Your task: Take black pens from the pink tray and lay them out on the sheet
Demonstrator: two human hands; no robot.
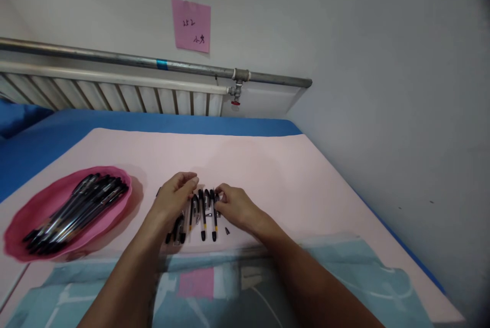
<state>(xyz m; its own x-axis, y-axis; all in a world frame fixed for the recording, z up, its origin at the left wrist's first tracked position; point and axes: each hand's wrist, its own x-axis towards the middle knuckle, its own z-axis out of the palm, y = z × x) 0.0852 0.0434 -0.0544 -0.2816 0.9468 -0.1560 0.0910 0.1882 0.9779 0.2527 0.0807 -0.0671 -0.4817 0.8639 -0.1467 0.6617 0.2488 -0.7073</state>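
Observation:
A row of pen parts lies on the pink tabletop between my hands. Black-ended pen refills stand out among clear-and-black pen caps and small metal pen tips. My left hand is over the left end of the row, fingers loosely extended and thumb close to the index finger; nothing shows in it. More pen parts lie partly hidden beside its wrist. At the right end, my right hand has thumb and forefinger around a pen cap, which is partly covered by the fingers.
A pink oval basket full of assembled black pens stands on the left. Teal patterned cloth covers the near edge of the pink tabletop. A radiator and pipe run along the back; a grey wall borders the right.

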